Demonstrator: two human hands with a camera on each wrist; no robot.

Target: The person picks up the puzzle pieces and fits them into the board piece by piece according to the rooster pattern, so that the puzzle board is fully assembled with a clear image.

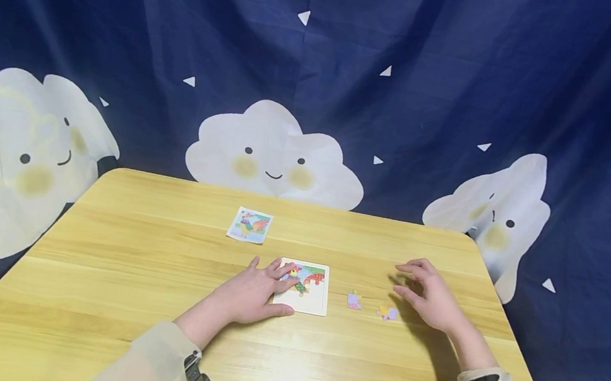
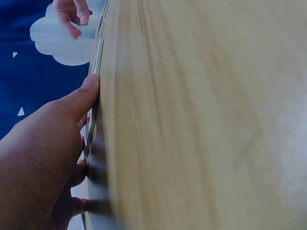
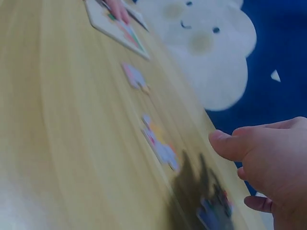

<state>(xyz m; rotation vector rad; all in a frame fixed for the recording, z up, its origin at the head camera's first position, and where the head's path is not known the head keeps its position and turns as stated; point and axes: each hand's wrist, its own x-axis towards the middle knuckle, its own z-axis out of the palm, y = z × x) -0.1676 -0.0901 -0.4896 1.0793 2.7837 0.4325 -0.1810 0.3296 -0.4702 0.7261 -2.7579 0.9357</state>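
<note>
My left hand rests on a small white puzzle tray, fingers spread over its left side and thumb at its lower edge. Joined pieces showing a colourful bird fill the tray's upper part; white base shows below, and the fingers hide some of the left. Off to the right, my right hand hovers above the table with bent, parted fingers and nothing between them. Two loose puzzle pieces, one lilac and one yellow and lilac, lie between tray and hand. Another piece lies in that hand's shadow.
A square picture card with a similar bird lies behind the tray, to the left. The wooden table ends at a dark blue curtain printed with white clouds. Each wrist wears a black strap with a camera mount.
</note>
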